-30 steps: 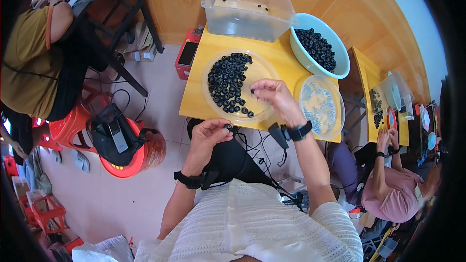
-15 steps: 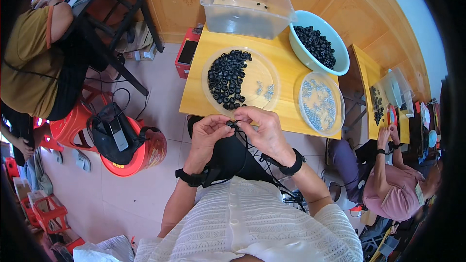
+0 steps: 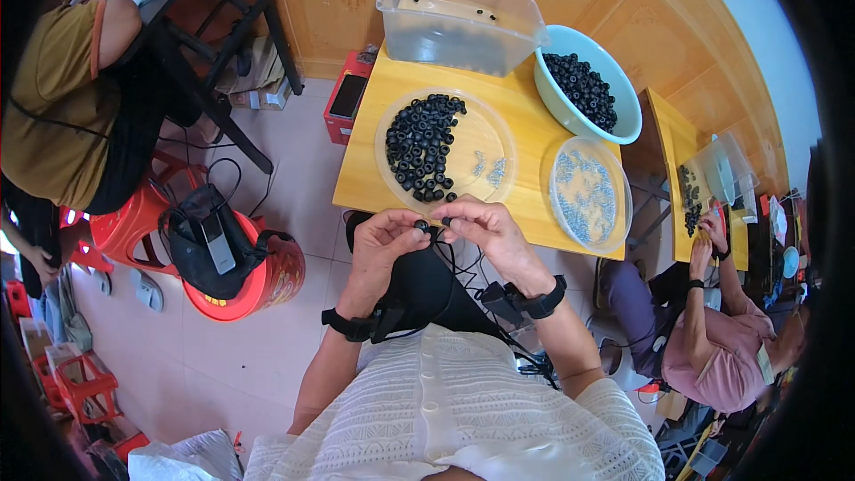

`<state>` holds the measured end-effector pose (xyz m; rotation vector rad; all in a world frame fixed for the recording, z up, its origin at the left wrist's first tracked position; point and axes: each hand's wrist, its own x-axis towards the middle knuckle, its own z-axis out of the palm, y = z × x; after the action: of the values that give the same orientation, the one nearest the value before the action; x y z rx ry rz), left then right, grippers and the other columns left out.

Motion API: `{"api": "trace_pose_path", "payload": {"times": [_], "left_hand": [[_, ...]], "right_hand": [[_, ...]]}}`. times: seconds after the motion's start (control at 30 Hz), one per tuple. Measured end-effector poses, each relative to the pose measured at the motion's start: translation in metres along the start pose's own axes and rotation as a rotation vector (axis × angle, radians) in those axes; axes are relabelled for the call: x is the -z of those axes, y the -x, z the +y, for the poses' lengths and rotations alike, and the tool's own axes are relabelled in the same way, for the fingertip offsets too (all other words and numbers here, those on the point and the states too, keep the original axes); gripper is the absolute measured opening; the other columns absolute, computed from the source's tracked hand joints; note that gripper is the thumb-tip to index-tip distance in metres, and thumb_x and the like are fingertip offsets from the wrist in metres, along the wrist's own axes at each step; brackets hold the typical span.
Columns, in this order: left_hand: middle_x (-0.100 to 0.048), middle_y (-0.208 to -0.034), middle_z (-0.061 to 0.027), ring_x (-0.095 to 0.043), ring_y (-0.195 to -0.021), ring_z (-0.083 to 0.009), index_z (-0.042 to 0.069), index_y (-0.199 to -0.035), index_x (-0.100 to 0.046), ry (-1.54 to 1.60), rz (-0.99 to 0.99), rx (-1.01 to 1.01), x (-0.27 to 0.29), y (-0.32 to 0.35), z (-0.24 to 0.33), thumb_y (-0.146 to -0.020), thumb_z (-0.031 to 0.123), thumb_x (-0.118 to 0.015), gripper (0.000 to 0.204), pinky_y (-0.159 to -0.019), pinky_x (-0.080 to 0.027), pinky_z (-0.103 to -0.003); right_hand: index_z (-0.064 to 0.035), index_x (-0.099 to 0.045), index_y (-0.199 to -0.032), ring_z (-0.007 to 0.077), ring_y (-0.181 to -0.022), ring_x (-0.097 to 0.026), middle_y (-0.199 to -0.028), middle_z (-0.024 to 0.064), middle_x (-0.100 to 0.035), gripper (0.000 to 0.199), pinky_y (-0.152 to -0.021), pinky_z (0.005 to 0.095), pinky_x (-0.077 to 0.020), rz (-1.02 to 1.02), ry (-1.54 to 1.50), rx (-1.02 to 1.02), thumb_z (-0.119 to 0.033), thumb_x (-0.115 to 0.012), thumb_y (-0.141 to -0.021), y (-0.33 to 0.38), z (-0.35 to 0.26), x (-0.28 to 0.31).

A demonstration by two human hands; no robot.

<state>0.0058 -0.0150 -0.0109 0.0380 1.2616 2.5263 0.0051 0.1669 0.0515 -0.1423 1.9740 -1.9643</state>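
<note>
My left hand (image 3: 378, 249) pinches a small round black part with a hole (image 3: 422, 225) between thumb and fingertips. Close beside it, my right hand (image 3: 499, 239) pinches another small black piece (image 3: 447, 222), mostly covered by the fingers. Both hands are just off the near edge of the yellow table (image 3: 534, 160), above my lap. In front of them lies a clear round tray (image 3: 509, 144) with a heap of black ring-shaped parts (image 3: 417, 147) at its left and a few tiny silvery pieces (image 3: 495, 171) at its right.
A second clear tray (image 3: 628, 214) holds many tiny silvery pieces. Behind stand a pale blue basin (image 3: 631, 120) of black parts and a clear bin (image 3: 463, 31). Cables hang below my hands. Co-workers sit left and right; a red stool (image 3: 134, 227) stands left.
My right hand has drawn slightly right, so a gap now shows between the two black pieces. My left hand stays nearly in place. The co-worker's hands at right have shifted.
</note>
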Motion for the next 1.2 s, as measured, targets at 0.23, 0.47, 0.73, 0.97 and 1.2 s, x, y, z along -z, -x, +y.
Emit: {"api": "trace_pose_path", "payload": {"times": [0.23, 0.47, 0.73, 0.97, 1.2], "left_hand": [[-0.063, -0.093, -0.0102, -0.063, -0.08, -0.0151, -0.002, -0.099, -0.058, -0.002, 0.006, 0.015, 0.001, -0.001, -0.002, -0.082, -0.003, -0.059, 0.018, -0.074, -0.055, -0.028], [-0.063, -0.09, -0.0088, -0.063, -0.079, -0.0141, -0.003, -0.1, -0.058, 0.035, -0.008, 0.03, -0.001, -0.001, 0.0, -0.081, -0.002, -0.06, 0.019, -0.075, -0.055, -0.027], [-0.064, -0.092, -0.01, -0.064, -0.08, -0.0143, -0.003, -0.101, -0.058, 0.097, -0.051, 0.037, 0.0, 0.001, -0.001, -0.082, -0.003, -0.058, 0.018, -0.076, -0.054, -0.027], [-0.064, -0.092, -0.0102, -0.064, -0.081, -0.0161, -0.002, -0.099, -0.058, -0.002, -0.067, 0.002, -0.002, 0.001, -0.003, -0.081, -0.004, -0.059, 0.019, -0.076, -0.054, -0.027], [-0.064, -0.09, -0.0097, -0.063, -0.08, -0.0145, -0.003, -0.097, -0.059, -0.049, -0.07, -0.019, -0.005, 0.001, -0.003, -0.079, -0.006, -0.061, 0.019, -0.075, -0.053, -0.026]], "right_hand": [[0.0012, -0.057, -0.102, 0.0101, -0.081, -0.057, -0.092, 0.0041, -0.059, 0.016, -0.077, 0.0242, -0.0464, 0.005, -0.195, -0.088, -0.006, -0.052, -0.089, 0.002, 0.01, 0.005], [0.0018, -0.06, -0.098, 0.0081, -0.077, -0.059, -0.086, 0.0031, -0.06, 0.015, -0.071, 0.0208, -0.0469, 0.094, -0.143, -0.057, 0.002, -0.058, -0.083, 0.006, 0.009, 0.001], [0.0018, -0.066, -0.092, 0.0105, -0.07, -0.058, -0.076, 0.0037, -0.061, 0.014, -0.064, 0.0227, -0.0455, 0.204, 0.157, 0.159, 0.003, -0.061, -0.078, 0.007, 0.003, -0.013], [0.0025, -0.064, -0.09, 0.0282, -0.069, -0.06, -0.078, 0.0157, -0.06, 0.016, -0.062, 0.0318, -0.0478, 0.258, 0.61, 0.343, 0.006, -0.059, -0.075, 0.008, -0.012, -0.025], [0.0025, -0.062, -0.09, 0.0318, -0.07, -0.06, -0.078, 0.0154, -0.06, 0.018, -0.061, 0.0348, -0.0488, 0.266, 0.825, 0.431, 0.008, -0.059, -0.072, 0.011, -0.01, -0.031]]}}
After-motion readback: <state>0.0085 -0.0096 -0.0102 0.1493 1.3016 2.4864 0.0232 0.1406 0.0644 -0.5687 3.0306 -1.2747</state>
